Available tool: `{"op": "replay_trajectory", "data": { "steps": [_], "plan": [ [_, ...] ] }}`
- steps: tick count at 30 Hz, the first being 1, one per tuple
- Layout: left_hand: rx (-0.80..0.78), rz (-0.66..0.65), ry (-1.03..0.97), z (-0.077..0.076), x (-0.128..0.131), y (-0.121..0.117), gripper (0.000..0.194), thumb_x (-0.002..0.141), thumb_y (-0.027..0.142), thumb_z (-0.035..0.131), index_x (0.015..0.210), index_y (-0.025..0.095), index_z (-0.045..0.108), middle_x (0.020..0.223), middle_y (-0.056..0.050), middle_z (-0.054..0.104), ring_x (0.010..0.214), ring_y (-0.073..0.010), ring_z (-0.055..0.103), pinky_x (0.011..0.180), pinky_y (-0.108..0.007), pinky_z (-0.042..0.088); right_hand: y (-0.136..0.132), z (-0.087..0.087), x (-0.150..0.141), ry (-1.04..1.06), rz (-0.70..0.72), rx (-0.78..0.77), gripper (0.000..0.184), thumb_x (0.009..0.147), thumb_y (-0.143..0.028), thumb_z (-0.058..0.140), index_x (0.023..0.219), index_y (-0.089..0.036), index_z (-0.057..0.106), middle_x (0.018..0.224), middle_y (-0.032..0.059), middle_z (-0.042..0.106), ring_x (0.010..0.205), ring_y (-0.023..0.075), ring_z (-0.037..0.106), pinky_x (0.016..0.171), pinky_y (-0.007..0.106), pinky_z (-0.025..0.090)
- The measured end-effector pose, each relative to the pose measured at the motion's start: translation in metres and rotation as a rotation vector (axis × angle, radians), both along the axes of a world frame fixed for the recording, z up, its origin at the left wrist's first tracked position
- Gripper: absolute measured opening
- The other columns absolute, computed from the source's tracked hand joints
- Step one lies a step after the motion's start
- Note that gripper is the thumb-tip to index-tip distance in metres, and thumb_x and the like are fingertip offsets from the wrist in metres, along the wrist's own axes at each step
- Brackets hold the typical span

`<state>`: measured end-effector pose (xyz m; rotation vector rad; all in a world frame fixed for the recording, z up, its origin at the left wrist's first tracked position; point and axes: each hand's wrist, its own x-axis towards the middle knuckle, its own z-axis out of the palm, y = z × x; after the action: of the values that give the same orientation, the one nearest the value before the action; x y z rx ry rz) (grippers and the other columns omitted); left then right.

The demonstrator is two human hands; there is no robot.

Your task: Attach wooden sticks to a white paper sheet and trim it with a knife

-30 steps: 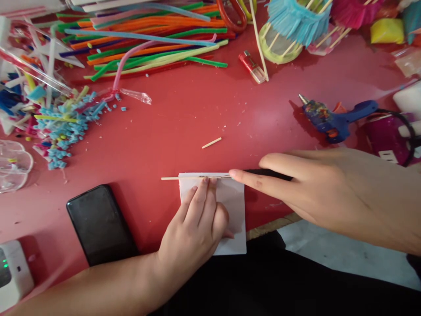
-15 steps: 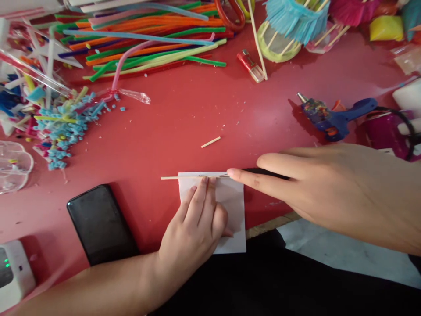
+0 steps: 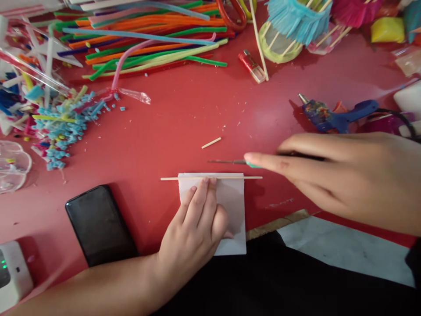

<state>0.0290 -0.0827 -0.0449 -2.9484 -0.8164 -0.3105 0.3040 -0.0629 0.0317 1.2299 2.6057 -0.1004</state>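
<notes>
My left hand (image 3: 197, 228) lies on a white square block (image 3: 235, 199) at the near table edge, fingertips pressing a thin wooden stick (image 3: 253, 177) against the block's far edge. The stick juts out past both sides of the block. My right hand (image 3: 335, 175) hovers just beyond it, closed on a slim tool with a green grip and a thin metal blade (image 3: 226, 162) pointing left, a little above the stick.
A short stick offcut (image 3: 211, 142) lies beyond the blade. A black phone (image 3: 98, 224) rests at the left, a blue glue gun (image 3: 335, 116) at the right. Coloured pipe cleaners (image 3: 148, 44), a red lighter (image 3: 252, 66), blue scraps (image 3: 62, 127) and fringed craft pieces (image 3: 296, 22) fill the back.
My right hand lifted the tool off the stick and drew it back to the right and away. The stick's right end now shows. My left hand stayed put.
</notes>
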Motion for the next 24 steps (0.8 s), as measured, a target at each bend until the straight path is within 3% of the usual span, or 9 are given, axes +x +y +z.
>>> {"op": "replay_trajectory", "data": {
  "steps": [4,8,11,13,16,18,21,24],
  "plan": [
    [-0.005,0.012,0.009,0.003,0.000,0.001,0.043,0.099,0.050,0.048,0.109,0.008,0.055,0.134,-0.029,0.060,0.128,-0.0395,0.057,0.099,-0.048,0.057,0.009,-0.016,0.008,0.228,-0.127,0.200,0.052,0.102,-0.019,0.031,0.152,-0.024,0.043,0.109,0.0063,0.072,0.081,0.0183,0.065,0.058,0.032,0.044],
    [0.007,0.027,0.014,0.005,-0.002,0.002,0.050,0.094,0.058,0.050,0.106,0.010,0.054,0.129,-0.026,0.063,0.128,-0.0439,0.056,0.097,-0.052,0.058,0.015,-0.030,0.007,0.329,-0.229,0.250,0.048,0.098,-0.020,0.049,0.145,-0.027,0.053,0.103,0.0054,0.071,0.080,0.0190,0.065,0.062,0.030,0.049],
    [0.035,0.031,0.028,0.007,-0.002,0.003,0.046,0.096,0.056,0.049,0.106,0.012,0.054,0.124,-0.023,0.066,0.122,-0.0417,0.061,0.093,-0.051,0.060,0.021,-0.033,0.003,0.389,-0.256,0.305,0.044,0.096,-0.021,0.053,0.139,-0.027,0.059,0.098,0.0053,0.070,0.079,0.0194,0.066,0.065,0.030,0.051],
    [0.050,0.023,0.039,0.010,-0.002,0.006,0.038,0.098,0.048,0.052,0.108,0.012,0.054,0.121,-0.020,0.068,0.117,-0.0391,0.065,0.091,-0.049,0.061,0.026,-0.034,0.000,0.413,-0.273,0.321,0.042,0.096,-0.022,0.053,0.136,-0.027,0.061,0.097,0.0057,0.069,0.081,0.0205,0.066,0.067,0.031,0.052],
    [0.058,0.005,0.020,0.017,-0.004,0.015,0.016,0.096,0.018,0.053,0.109,0.010,0.057,0.113,-0.016,0.071,0.109,-0.0337,0.069,0.087,-0.042,0.061,0.035,-0.033,-0.007,0.438,-0.294,0.309,0.041,0.096,-0.023,0.050,0.135,-0.028,0.062,0.098,0.0056,0.070,0.084,0.0222,0.067,0.071,0.033,0.053],
    [0.054,0.017,0.020,0.025,-0.005,0.024,0.022,0.089,0.002,0.049,0.108,0.008,0.059,0.103,-0.014,0.072,0.098,-0.0294,0.071,0.080,-0.038,0.061,0.042,-0.032,-0.010,0.459,-0.317,0.285,0.041,0.096,-0.023,0.049,0.135,-0.027,0.062,0.100,0.0055,0.070,0.087,0.0227,0.068,0.075,0.035,0.054],
    [-0.040,0.078,0.119,0.035,-0.011,0.041,0.022,0.084,-0.001,0.048,0.096,0.011,0.061,0.089,-0.010,0.068,0.077,-0.0265,0.067,0.061,-0.037,0.058,0.055,-0.033,-0.015,0.521,-0.361,0.304,0.041,0.096,-0.023,0.049,0.134,-0.025,0.062,0.103,0.0060,0.072,0.091,0.0234,0.069,0.083,0.038,0.055],
    [-0.202,0.130,0.184,0.038,-0.018,0.060,0.021,0.082,-0.001,0.048,0.087,0.016,0.059,0.079,-0.006,0.062,0.070,-0.0251,0.060,0.061,-0.039,0.056,0.067,-0.039,-0.018,0.593,-0.386,0.333,0.042,0.094,-0.025,0.051,0.134,-0.022,0.061,0.110,0.0076,0.072,0.100,0.0254,0.068,0.090,0.040,0.054]
  ]
}}
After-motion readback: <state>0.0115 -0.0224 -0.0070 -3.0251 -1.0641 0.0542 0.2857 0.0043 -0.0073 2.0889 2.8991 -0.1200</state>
